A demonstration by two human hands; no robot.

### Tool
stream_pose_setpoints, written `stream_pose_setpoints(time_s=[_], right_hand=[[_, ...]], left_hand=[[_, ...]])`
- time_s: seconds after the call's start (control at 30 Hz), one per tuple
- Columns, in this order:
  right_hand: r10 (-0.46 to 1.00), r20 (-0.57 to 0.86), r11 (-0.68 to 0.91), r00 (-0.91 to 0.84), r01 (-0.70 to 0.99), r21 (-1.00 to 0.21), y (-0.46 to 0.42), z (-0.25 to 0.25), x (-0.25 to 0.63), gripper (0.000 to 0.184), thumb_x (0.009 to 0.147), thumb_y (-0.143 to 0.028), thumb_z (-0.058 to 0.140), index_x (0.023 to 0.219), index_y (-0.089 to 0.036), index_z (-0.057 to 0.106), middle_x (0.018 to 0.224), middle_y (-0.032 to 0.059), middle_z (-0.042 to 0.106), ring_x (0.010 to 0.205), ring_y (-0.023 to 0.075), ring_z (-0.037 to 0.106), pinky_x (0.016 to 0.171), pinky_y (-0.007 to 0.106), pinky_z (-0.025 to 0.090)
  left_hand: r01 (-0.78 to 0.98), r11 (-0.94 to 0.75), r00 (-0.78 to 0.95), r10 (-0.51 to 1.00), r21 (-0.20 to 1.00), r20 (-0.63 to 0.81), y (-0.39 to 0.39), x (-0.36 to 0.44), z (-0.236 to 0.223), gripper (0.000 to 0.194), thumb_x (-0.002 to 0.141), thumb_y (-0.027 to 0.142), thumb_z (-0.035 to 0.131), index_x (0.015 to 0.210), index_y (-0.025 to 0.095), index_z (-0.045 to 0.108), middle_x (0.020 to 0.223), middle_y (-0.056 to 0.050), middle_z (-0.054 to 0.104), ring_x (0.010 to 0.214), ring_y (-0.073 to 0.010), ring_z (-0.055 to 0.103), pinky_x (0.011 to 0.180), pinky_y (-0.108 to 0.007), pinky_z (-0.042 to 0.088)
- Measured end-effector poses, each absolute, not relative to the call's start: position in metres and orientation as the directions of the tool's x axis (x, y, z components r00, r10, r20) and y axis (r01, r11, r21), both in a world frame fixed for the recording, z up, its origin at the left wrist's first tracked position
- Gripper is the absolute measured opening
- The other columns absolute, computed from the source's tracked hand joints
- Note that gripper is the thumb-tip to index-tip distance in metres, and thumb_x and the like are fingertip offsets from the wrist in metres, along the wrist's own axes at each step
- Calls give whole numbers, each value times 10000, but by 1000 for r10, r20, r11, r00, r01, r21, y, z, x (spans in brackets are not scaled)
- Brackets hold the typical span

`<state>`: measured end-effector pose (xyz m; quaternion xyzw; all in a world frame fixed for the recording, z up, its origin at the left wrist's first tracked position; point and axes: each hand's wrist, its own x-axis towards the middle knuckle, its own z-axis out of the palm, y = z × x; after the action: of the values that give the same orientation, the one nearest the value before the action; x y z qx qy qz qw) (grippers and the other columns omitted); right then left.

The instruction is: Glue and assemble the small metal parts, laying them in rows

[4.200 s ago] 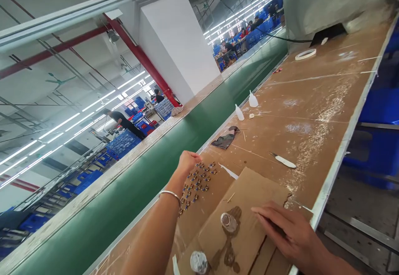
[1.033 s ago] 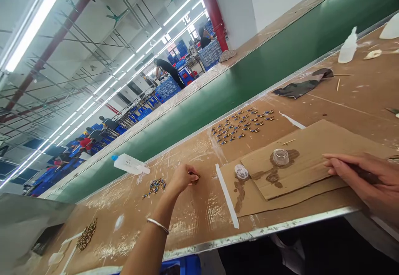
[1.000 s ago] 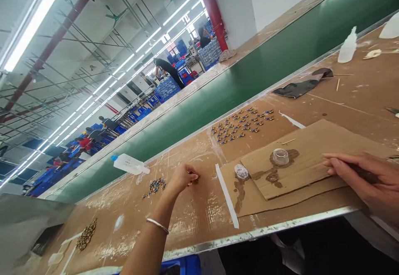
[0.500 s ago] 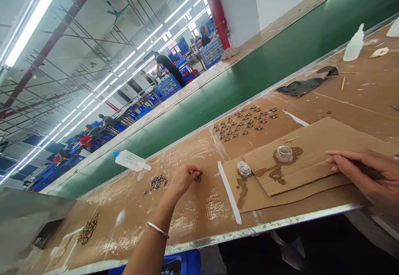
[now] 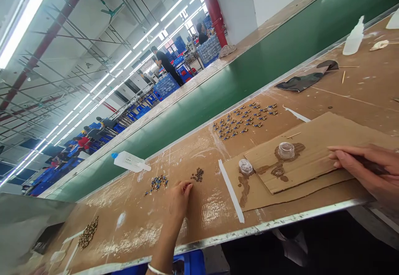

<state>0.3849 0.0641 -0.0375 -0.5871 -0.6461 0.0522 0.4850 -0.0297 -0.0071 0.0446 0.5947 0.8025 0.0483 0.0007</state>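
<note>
My left hand is low over the table, thumb and fingertips pinched together just in front of a small pile of dark round pieces. Whatever its fingertips hold, if anything, is too small to see. To its left lies a heap of small blue and gold parts. At the right edge my right hand is closed above the cardboard sheet; what is inside its fingers is hidden. On the cardboard sit two small clear cups, one in a wet stain and one near its left edge.
Rows of blue-gold parts lie behind the cardboard. A white bottle lies on its side; another bottle stands at right, near a dark cloth. Brass-coloured pieces are heaped at left. A green belt runs behind.
My left hand has drawn back toward me and left from the dark round pieces, which now show more fully. My right hand has stayed almost in place.
</note>
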Motion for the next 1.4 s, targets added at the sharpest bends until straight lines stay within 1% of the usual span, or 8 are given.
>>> stream_pose_setpoints(time_s=[0.17,0.37,0.57,0.77,0.9,1.03,1.23,1.4], right_hand=[[796,586,328,149,707,-626,61,-27,383,360,842,-573,417,932,-297,630,791,-51,673,701,126,647,576,246,485],[759,645,399,89,720,-568,58,-12,379,362,870,-529,412,864,-245,637,767,-35,679,666,110,640,579,229,482],[700,714,485,12,726,-488,61,-15,379,244,893,-390,461,909,-211,625,765,-38,666,630,62,624,597,169,468],[703,712,480,4,736,-477,60,-12,380,216,897,-340,471,902,-191,628,773,-30,664,630,52,619,602,156,459],[708,706,462,1,755,-465,59,-12,379,218,905,-341,463,911,-195,625,763,-39,656,625,41,610,599,148,450],[693,721,457,2,772,-442,60,-14,379,226,902,-370,467,912,-210,627,753,-50,652,648,44,611,591,150,449],[676,737,447,5,792,-416,61,-13,378,221,903,-370,467,909,-216,626,741,-53,646,642,48,607,549,155,442],[682,731,449,4,787,-424,60,-14,379,219,901,-365,473,908,-210,628,746,-51,645,627,40,600,555,152,443]], left_hand=[[979,201,-201,961,17,189,-12,-33,24,272,876,202,395,780,184,649,819,-69,627,774,-189,594,709,-287,418],[997,80,-83,940,21,331,-13,-37,18,260,894,223,375,753,189,591,779,-58,593,724,-186,579,679,-302,451],[952,-303,256,876,51,409,-25,14,17,175,915,216,422,907,197,596,843,-45,623,788,-139,588,716,-240,469],[812,-583,535,762,26,365,-27,29,21,183,893,162,468,1006,212,603,846,-44,660,724,-144,565,673,-273,462],[801,-597,540,758,54,365,-34,15,20,293,900,120,434,1141,212,573,985,-68,662,878,-150,596,785,-276,488],[868,-492,436,821,69,370,-45,7,12,383,878,45,424,1173,237,575,1019,-52,651,926,-141,602,855,-281,478],[867,-493,413,793,73,448,-47,8,2,411,863,24,444,1185,239,582,1007,-63,608,904,-139,560,778,-253,486],[880,-473,415,809,44,415,-44,13,5,412,862,28,451,1185,248,583,987,-56,603,849,-132,543,761,-256,485]])
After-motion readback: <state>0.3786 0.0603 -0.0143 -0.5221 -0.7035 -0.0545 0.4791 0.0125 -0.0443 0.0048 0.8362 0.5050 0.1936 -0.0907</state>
